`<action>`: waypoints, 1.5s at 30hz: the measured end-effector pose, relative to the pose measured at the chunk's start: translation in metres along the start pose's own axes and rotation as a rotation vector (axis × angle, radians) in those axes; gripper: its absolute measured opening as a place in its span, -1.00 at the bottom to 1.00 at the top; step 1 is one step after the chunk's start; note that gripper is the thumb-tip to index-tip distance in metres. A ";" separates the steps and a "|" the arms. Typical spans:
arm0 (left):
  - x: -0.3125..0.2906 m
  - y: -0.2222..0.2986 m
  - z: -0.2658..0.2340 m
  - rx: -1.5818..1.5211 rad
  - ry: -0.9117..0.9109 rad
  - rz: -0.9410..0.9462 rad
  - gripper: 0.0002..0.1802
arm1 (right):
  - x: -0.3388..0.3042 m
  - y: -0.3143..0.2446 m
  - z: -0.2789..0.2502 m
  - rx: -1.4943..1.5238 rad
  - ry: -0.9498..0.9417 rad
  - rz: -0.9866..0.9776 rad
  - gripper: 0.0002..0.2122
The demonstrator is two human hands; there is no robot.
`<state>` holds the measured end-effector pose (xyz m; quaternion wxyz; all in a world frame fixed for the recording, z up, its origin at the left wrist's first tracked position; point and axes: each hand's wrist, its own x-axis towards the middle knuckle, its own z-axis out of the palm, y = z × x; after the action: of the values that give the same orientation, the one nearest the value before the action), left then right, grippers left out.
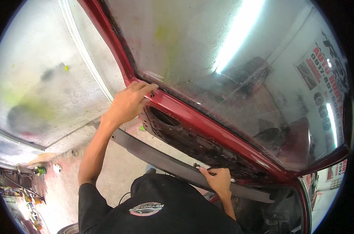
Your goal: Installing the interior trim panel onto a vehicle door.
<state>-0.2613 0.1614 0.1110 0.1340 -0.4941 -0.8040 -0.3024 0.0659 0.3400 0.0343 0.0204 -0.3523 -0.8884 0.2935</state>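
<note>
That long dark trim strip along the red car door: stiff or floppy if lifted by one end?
Likely semi-stiff: the dark strip spans between the left hand and the right hand with little sag. Probably light, since the right hand seems to pinch it with fingertips only. Being long and thin, its free end may droop or swing against the red door.

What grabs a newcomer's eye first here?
The red car door frame running diagonally across the middle, with hazy window glass above it. The left hand grips the frame's upper corner; the right hand pinches a long dark trim strip just below the door.
</note>
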 end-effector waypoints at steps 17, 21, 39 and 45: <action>0.030 -0.020 0.004 0.509 -0.239 0.200 -0.79 | -0.034 -0.007 0.024 0.034 -0.060 0.041 -0.45; 0.035 -0.023 0.002 0.419 -0.177 0.467 -0.78 | -0.036 -0.006 0.030 0.054 -0.074 0.047 -0.47; 0.049 -0.013 -0.002 0.678 -0.408 0.303 -0.74 | -0.047 -0.005 0.050 0.082 -0.036 -0.002 -0.44; 0.037 -0.053 -0.004 0.553 -0.376 0.527 -0.72 | -0.048 -0.017 0.046 0.178 -0.128 0.013 -0.44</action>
<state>-0.3259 0.1680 0.1145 0.1853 -0.6749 -0.7114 0.0646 0.0806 0.2761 0.0130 -0.0071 -0.3352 -0.8562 0.3931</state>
